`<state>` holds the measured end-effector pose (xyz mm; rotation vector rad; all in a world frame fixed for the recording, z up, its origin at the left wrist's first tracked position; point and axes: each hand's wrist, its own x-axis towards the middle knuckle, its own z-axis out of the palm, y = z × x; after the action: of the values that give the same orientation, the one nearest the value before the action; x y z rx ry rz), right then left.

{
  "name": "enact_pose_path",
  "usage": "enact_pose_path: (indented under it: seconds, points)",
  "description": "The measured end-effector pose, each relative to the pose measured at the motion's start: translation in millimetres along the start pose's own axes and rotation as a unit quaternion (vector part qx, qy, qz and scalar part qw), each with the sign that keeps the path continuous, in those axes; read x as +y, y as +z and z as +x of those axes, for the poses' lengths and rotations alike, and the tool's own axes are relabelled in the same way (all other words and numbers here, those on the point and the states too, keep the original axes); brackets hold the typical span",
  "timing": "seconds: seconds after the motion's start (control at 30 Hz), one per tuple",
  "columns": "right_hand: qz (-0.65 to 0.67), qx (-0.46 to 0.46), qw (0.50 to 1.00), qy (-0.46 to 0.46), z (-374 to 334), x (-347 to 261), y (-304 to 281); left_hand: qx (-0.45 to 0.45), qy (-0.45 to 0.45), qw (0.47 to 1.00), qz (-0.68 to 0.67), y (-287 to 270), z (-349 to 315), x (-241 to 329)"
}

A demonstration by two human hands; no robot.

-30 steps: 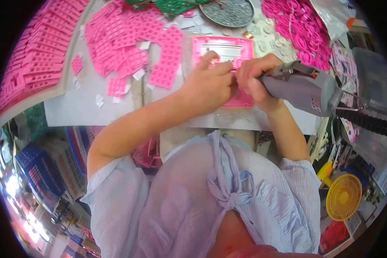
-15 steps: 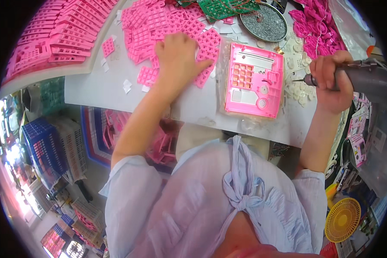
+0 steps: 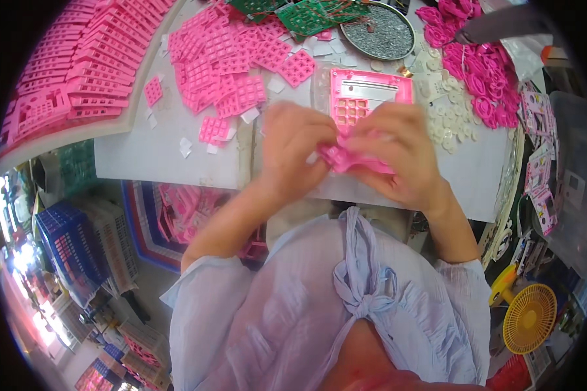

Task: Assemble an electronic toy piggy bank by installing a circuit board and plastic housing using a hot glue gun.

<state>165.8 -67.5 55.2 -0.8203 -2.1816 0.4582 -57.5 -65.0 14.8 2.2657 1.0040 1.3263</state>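
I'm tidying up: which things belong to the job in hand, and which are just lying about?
Job in hand:
- pink piece, held in left hand and right hand
- pink case
- perhaps keypads, circuit boards, metal bits, dark tool

Apparently lying about:
- yellow fan
- blue basket

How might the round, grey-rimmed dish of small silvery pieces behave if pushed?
The round dish is probably heavy for its size, since many metallic-looking small silvery pieces fill it. Its wide outline suggests it would slide rather than tip. The pieces look loose, so a sharp shove might spill some.
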Motion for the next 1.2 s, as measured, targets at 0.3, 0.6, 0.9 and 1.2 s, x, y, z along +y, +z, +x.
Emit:
enact_pose_path:
  seconds: [0.3, 0.6, 0.9, 1.2]
  points:
    - [0.112, -0.147, 0.963, 0.197, 17, 61, 11, -0.122, -0.307, 0.934, -0.138, -7, -25, 17]
    - [-0.025, -0.091, 0.984, 0.151, 13, 68, 32, -0.084, -0.31, 0.945, -0.057, -23, -14, -10]
    - [-0.2, -0.285, 0.934, 0.083, -24, 16, 31, -0.088, -0.33, 0.929, 0.143, -19, 83, -120]
    - [-0.194, -0.277, 0.937, 0.087, -24, 16, 33, 0.004, -0.391, 0.909, 0.143, 32, 113, -150]
